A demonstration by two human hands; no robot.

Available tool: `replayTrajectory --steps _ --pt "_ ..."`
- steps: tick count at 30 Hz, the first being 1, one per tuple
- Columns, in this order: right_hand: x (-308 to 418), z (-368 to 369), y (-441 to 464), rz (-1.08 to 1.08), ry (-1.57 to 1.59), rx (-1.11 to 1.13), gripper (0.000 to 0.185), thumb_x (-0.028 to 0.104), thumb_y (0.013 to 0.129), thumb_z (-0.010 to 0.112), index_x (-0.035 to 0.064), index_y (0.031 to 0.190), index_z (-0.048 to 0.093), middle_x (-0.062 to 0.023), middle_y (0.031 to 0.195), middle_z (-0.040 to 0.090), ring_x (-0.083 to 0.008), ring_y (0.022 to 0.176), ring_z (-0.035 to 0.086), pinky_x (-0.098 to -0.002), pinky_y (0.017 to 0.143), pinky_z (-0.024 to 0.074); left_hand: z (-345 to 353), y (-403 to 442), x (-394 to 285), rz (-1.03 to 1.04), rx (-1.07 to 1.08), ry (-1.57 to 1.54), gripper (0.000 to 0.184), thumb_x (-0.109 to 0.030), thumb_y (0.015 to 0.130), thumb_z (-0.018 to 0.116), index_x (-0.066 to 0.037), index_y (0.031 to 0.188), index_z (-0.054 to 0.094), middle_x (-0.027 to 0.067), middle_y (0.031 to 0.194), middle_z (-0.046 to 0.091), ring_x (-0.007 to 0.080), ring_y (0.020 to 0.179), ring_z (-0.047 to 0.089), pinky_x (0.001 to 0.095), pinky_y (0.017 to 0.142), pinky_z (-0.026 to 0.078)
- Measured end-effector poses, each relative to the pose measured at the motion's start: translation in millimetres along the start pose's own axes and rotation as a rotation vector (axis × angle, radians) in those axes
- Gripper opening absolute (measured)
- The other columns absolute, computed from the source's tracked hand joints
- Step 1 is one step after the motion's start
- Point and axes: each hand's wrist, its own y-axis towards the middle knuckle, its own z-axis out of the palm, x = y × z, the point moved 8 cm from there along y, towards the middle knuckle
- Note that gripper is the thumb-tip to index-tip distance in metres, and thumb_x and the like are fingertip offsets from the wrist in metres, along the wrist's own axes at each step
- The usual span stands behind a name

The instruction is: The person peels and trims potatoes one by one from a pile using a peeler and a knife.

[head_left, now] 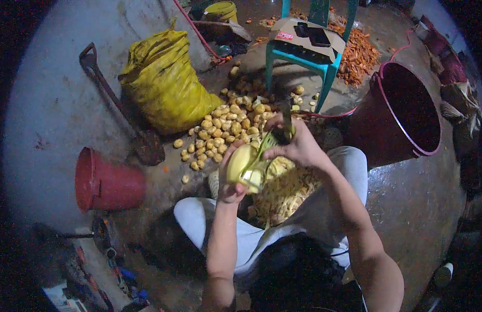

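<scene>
My left hand (231,177) is wrapped around a large, smooth, pale yellow-green vegetable (242,164), whose exact kind I cannot make out. Green strips of peel (269,143) hang between it and my right hand (298,145). My right hand is closed on a knife (287,115) with a dark, narrow blade pointing away from me. Its handle is mostly hidden by the fingers. Below both hands, between my legs, lies a heap of yellowish-brown peelings (285,200).
Many small potatoes (215,132) lie on the floor ahead, beside a full yellow sack (170,83) and a shovel (108,88). A red bucket (113,179) is at left, a large dark-red tub (391,114) at right. Behind the green chair (326,67) are orange carrot pieces (360,57).
</scene>
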Motion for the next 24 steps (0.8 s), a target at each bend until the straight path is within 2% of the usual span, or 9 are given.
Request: replayTrajectory --steps 3,6,10,12,14,15,19,22,24 --pt "-7 -1 -4 0.106 -0.013 -0.024 0.053 0.023 0.061 0.09 0.0039 0.101 0.059 -0.0028 0.092 0.061 -0.0134 0.09 0.055 -0.0309 0.082 0.0452 4 0 -7 0.035 -0.064 0.225 0.123 -0.051 0.047 0.092 0.005 0.138 0.032 0.0085 0.125 0.051 0.0199 0.115 0.053 0.0329 0.1 0.043" --pt "-84 -20 0 0.306 0.061 -0.12 0.049 0.018 0.064 0.088 0.003 0.1 0.059 -0.0009 0.091 0.06 -0.0131 0.09 0.054 -0.0313 0.081 0.0451 -3 -3 0 0.012 -0.04 0.096 0.125 -0.053 0.046 0.091 0.006 0.138 0.031 0.0094 0.126 0.052 0.0199 0.116 0.053 0.0331 0.101 0.042" --pt "-62 -33 3 0.239 0.081 -0.185 0.048 0.017 0.064 0.088 0.0027 0.098 0.059 -0.0019 0.091 0.06 -0.0131 0.089 0.054 -0.03 0.08 0.0449 -1 -7 2 0.012 -0.028 -0.026 0.123 -0.052 0.049 0.09 0.005 0.14 0.03 0.0107 0.129 0.05 0.0208 0.12 0.051 0.0348 0.104 0.04" --pt "-18 -13 1 0.014 -0.006 -0.064 0.05 0.021 0.062 0.09 0.003 0.098 0.059 -0.0031 0.092 0.061 -0.0134 0.09 0.055 -0.0305 0.08 0.0457 2 -6 1 0.03 -0.067 -0.041 0.123 -0.05 0.049 0.091 0.005 0.14 0.03 0.0109 0.131 0.05 0.0213 0.122 0.049 0.0359 0.106 0.039" --pt "8 -1 -6 0.05 0.0 -0.028 0.053 0.023 0.06 0.091 0.0035 0.099 0.06 -0.0038 0.093 0.062 -0.0133 0.091 0.056 -0.0313 0.081 0.046 2 -2 -2 0.057 -0.095 0.082 0.12 -0.046 0.051 0.091 0.005 0.14 0.03 0.0101 0.131 0.05 0.0222 0.123 0.048 0.0373 0.108 0.037" --pt "0 -7 -7 0.061 -0.076 -0.067 0.058 0.026 0.059 0.09 0.0035 0.104 0.062 -0.0098 0.101 0.067 -0.0223 0.097 0.063 -0.0358 0.089 0.0474 -3 -2 3 0.091 -0.042 0.054 0.115 -0.046 0.053 0.09 0.004 0.14 0.033 0.0104 0.136 0.048 0.0242 0.125 0.048 0.0399 0.108 0.037" --pt "-85 -46 4 0.329 -0.084 -0.232 0.059 0.025 0.059 0.09 0.003 0.105 0.061 -0.0089 0.1 0.067 -0.0191 0.093 0.062 -0.0332 0.086 0.049 -8 -11 8 0.064 0.038 -0.224 0.107 -0.049 0.058 0.086 0.001 0.139 0.037 0.012 0.146 0.04 0.0267 0.131 0.044 0.0452 0.11 0.035" --pt "-46 -21 0 0.1 -0.062 -0.138 0.06 0.027 0.059 0.09 0.0024 0.105 0.061 -0.0088 0.097 0.067 -0.0199 0.091 0.063 -0.0335 0.086 0.049 -13 -7 12 -0.003 -0.003 -0.158 0.106 -0.048 0.059 0.086 0.001 0.139 0.037 0.0124 0.144 0.042 0.0262 0.131 0.044 0.0434 0.111 0.034" --pt "-3 -2 -4 0.11 -0.061 -0.035 0.061 0.029 0.057 0.092 0.0029 0.103 0.062 -0.0087 0.1 0.066 -0.0194 0.099 0.061 -0.0342 0.091 0.0463 -4 -3 7 0.022 -0.048 -0.109 0.105 -0.051 0.06 0.084 0.002 0.138 0.039 0.0127 0.142 0.044 0.0257 0.129 0.046 0.0414 0.11 0.036"
